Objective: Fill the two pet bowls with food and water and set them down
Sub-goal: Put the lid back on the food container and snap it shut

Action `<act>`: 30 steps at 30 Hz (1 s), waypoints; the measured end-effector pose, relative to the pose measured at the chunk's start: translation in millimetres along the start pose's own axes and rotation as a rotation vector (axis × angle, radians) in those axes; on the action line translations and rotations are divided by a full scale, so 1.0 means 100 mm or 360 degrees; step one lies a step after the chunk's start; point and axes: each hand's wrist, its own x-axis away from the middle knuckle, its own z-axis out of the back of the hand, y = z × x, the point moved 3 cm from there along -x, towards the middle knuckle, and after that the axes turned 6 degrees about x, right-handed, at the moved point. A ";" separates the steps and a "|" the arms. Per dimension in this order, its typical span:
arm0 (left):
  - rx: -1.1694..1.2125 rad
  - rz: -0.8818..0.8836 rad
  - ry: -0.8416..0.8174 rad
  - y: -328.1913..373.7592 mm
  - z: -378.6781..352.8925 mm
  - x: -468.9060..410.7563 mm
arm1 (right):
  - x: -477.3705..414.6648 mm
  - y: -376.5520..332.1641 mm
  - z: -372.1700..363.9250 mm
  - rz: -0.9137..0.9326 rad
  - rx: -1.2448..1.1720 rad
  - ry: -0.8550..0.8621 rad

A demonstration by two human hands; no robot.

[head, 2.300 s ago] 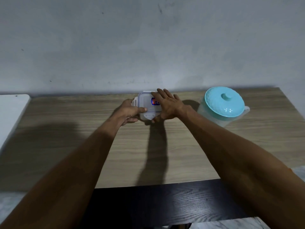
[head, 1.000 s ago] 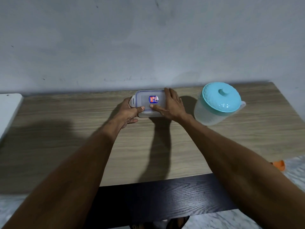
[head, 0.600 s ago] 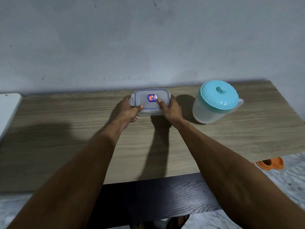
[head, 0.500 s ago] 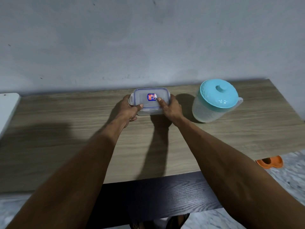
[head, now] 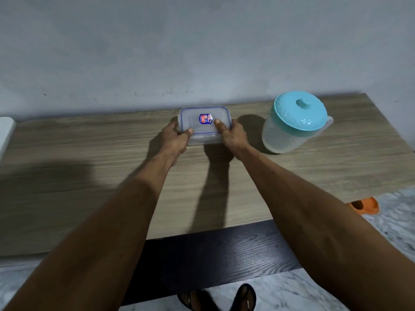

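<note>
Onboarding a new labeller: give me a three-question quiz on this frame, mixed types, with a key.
1. True or false: the lid is off the clear container.
2. Which hands touch the container? A) left hand only B) right hand only C) both
3. Fill in: the jug with the turquoise lid stands to the container's ____.

Key: 1 false, lid is on. 2 C, thumbs on the lid. 3 right.

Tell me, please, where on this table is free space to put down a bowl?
The table is bare left of the left hand, and along the near edge beneath both forearms. Bare too: right of the jug. It is crowded between the container, held by the right hand, and the jug.
</note>
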 end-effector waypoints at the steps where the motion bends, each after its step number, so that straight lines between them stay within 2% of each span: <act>1: 0.0004 -0.0006 0.0011 0.00 0.00 0.00 | 0.01 -0.01 0.00 -0.0005 -0.0009 -0.0008; 8: -0.0021 0.0133 0.0051 -0.02 -0.02 -0.05 | 0.06 0.00 -0.02 -0.0034 -0.0070 -0.0010; 15: -0.0082 0.0127 0.0065 -0.01 -0.02 0.20 | 0.24 0.05 0.06 -0.0076 -0.0036 0.0014; 21: 0.0009 0.0118 0.0080 -0.03 -0.02 0.68 | 0.62 0.10 0.30 -0.0015 -0.0074 0.0007; 30: -0.0061 -0.0046 0.0171 -0.02 0.03 1.81 | 1.55 0.31 0.80 0.0069 -0.0180 -0.0018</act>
